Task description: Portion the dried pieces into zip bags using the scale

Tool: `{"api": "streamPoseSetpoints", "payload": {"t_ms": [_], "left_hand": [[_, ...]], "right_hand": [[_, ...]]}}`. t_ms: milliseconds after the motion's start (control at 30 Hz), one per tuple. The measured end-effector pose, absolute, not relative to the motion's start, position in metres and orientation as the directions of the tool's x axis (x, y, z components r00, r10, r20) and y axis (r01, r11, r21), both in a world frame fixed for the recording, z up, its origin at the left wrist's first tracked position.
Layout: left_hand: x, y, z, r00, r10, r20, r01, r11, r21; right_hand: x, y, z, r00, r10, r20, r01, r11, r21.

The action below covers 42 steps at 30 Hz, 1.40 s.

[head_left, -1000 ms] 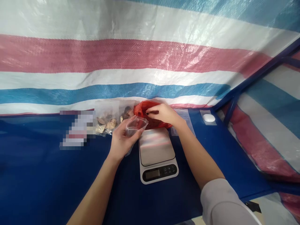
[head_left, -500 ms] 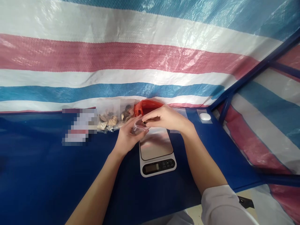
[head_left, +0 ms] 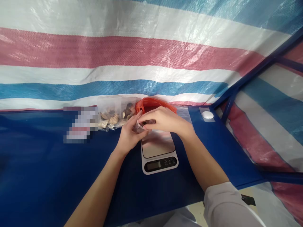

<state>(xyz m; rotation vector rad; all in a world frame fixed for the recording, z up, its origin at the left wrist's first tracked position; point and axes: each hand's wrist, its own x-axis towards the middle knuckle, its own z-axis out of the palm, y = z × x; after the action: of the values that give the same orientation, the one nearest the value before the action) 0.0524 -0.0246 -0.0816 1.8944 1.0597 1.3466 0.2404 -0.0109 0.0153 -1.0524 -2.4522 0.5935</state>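
Note:
Above the far end of a white kitchen scale (head_left: pixel 158 148), my left hand (head_left: pixel 127 134) is closed on a small clear plastic bag (head_left: pixel 139 126). My right hand (head_left: pixel 163 119) meets it at the bag's mouth, thumb and fingers bent together around the opening. A dark bit shows beneath the right fingers, too small to name; whether they hold it or the bag's edge is hidden. Just behind the hands lies an open red plastic bag (head_left: pixel 149 103). To the left stand clear bags of dried, pale and brown pieces (head_left: pixel 110 119).
A blurred-out printed card (head_left: pixel 81 124) lies on the blue table (head_left: pixel 59 170) at the left. At the far right sits a white round item (head_left: pixel 207 115) on a small clear bag. Striped plastic sheeting (head_left: pixel 118 50) closes off the back, with a blue metal frame (head_left: pixel 251 75) on the right.
My right fingers have moved slightly left and deeper over the small bag's mouth. The bag looks more bunched between my hands. The whole view has shifted a little.

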Motion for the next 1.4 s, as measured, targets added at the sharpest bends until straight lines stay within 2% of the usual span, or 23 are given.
{"api": "streamPoseSetpoints", "payload": {"t_ms": [200, 300, 433, 633, 733, 867, 967, 1133, 1400], "left_hand": [[0.051, -0.025, -0.08, 0.15, 0.85, 0.506, 0.298, -0.526, 0.796], [0.052, -0.025, -0.08, 0.173, 0.821, 0.544, 0.327, -0.568, 0.755], [0.059, -0.026, -0.079, 0.183, 0.821, 0.541, 0.375, -0.567, 0.734], [0.064, -0.033, -0.078, 0.195, 0.841, 0.505, 0.411, -0.537, 0.737], [0.059, -0.038, -0.078, 0.201, 0.862, 0.466, 0.42, -0.505, 0.754], [0.053, -0.041, -0.079, 0.207, 0.874, 0.439, 0.417, -0.485, 0.769], [0.054, -0.04, -0.081, 0.203, 0.873, 0.444, 0.419, -0.487, 0.766], [0.054, -0.039, -0.076, 0.197, 0.882, 0.429, 0.38, -0.472, 0.796], [0.034, -0.035, -0.055, 0.202, 0.965, 0.164, 0.14, -0.195, 0.971]], "right_hand": [[0.243, -0.015, 0.018, -0.63, 0.745, 0.22, 0.533, 0.621, -0.575], [0.241, -0.02, 0.018, -0.602, 0.767, 0.222, 0.57, 0.607, -0.554], [0.244, -0.023, 0.01, -0.568, 0.763, 0.31, 0.562, 0.634, -0.531], [0.265, -0.026, -0.004, -0.513, 0.738, 0.439, 0.404, 0.659, -0.635], [0.272, -0.029, -0.007, -0.48, 0.767, 0.427, 0.351, 0.614, -0.707], [0.275, -0.033, -0.008, -0.477, 0.784, 0.396, 0.362, 0.586, -0.725], [0.273, -0.034, -0.006, -0.501, 0.802, 0.325, 0.44, 0.56, -0.702], [0.265, -0.03, -0.001, -0.549, 0.798, 0.247, 0.592, 0.581, -0.559], [0.26, -0.023, -0.003, -0.542, 0.694, 0.474, 0.525, 0.72, -0.454]]}}
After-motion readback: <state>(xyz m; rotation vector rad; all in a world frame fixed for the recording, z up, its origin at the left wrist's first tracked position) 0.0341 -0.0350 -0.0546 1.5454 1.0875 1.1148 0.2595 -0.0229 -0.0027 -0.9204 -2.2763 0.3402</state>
